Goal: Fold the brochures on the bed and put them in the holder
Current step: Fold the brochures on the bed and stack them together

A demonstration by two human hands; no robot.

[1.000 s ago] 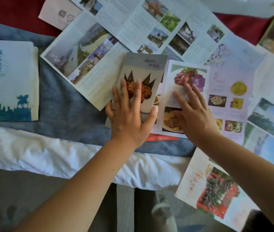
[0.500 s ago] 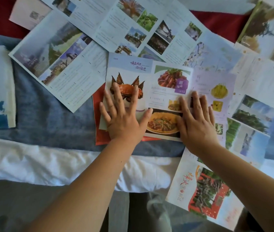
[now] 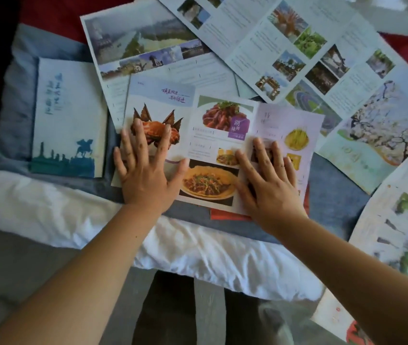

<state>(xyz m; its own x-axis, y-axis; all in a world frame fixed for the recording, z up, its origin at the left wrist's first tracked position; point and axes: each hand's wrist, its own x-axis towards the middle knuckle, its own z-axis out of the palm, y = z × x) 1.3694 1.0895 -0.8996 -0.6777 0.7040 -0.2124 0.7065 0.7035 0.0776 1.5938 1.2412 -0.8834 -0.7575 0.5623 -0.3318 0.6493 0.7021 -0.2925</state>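
A food brochure with a crab picture and several dish photos lies spread out near the bed's front edge. My left hand presses flat on its left panel, fingers spread over the crab. My right hand lies flat on its right part, over the fold by the purple panel. A folded blue-and-white brochure with a horse silhouette rests to the left. No holder shows in this view.
Several unfolded brochures cover the bed: a landscape one behind, a long photo sheet at the back right, a blossom-tree one and another at the right edge. A white duvet fold lines the bed's front.
The left panel, half lifted a second ago, now lies flat under my left hand. My right hand has slid right onto the purple panel. The view has shifted, so everything sits further right.
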